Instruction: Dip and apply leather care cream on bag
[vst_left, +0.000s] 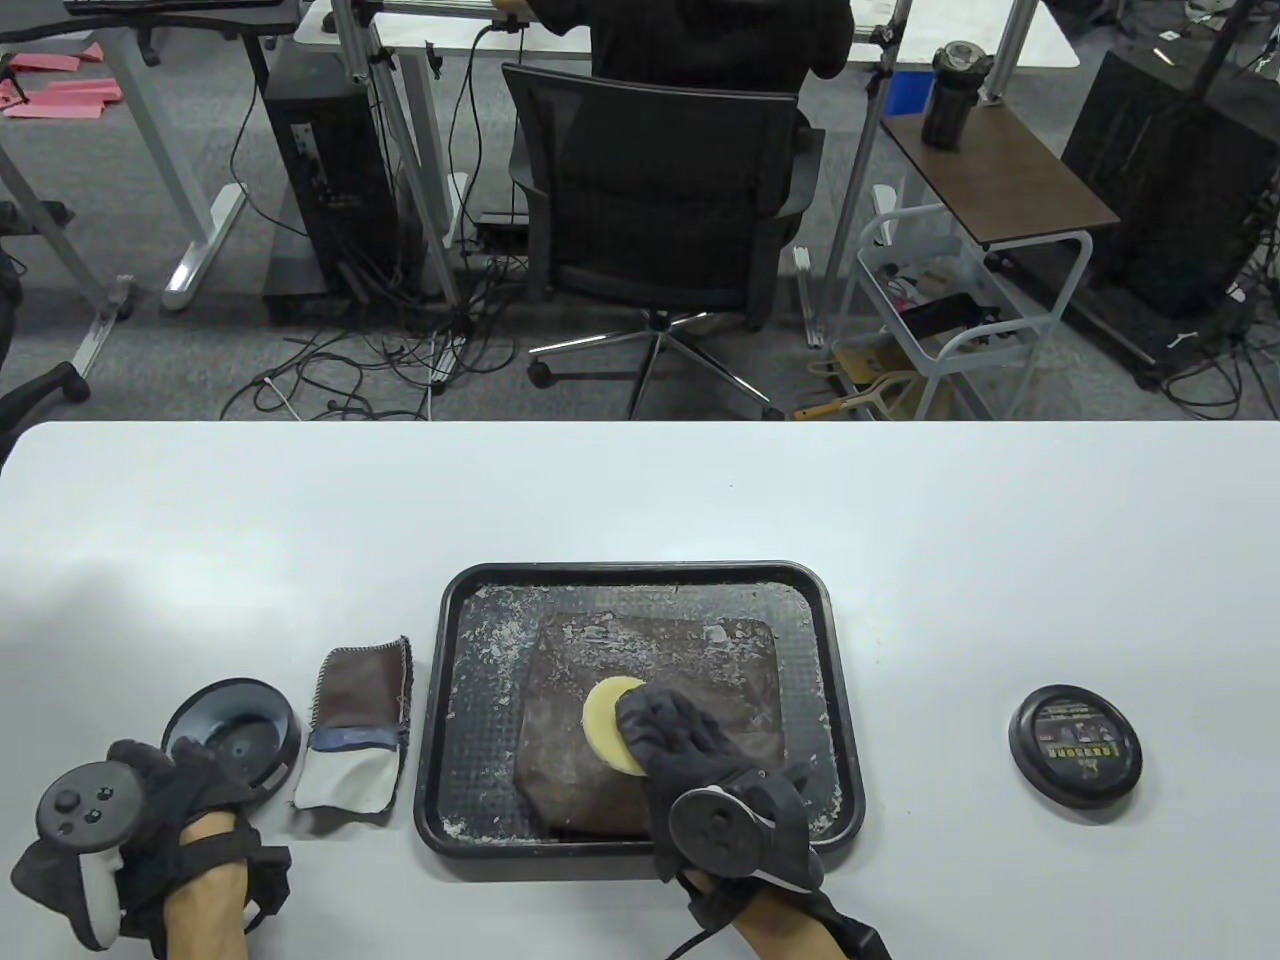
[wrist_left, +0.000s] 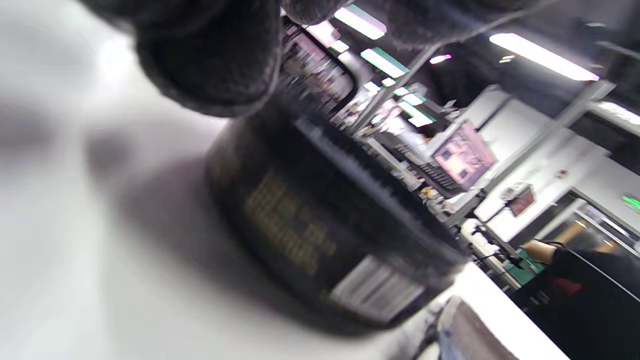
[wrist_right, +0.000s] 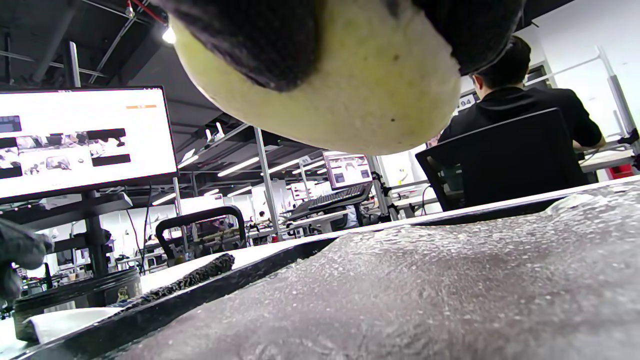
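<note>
**Pad on the bag, jar steadied**

Your right hand has its grip curled round the yellow pad, held on the brown bag. The bag lies flat in the black tray on the bench. Your left hand grips the rim of the open jar. A cloth lies between jar and tray; the lid sits well right.

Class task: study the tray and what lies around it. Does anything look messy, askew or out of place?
Yes. White flaky residue is scattered across the floor of the black tray, thickest along its top and left edges, and smeared on the brown leather bag. Left of the tray, a cloth lies crumpled and partly folded over.
</note>
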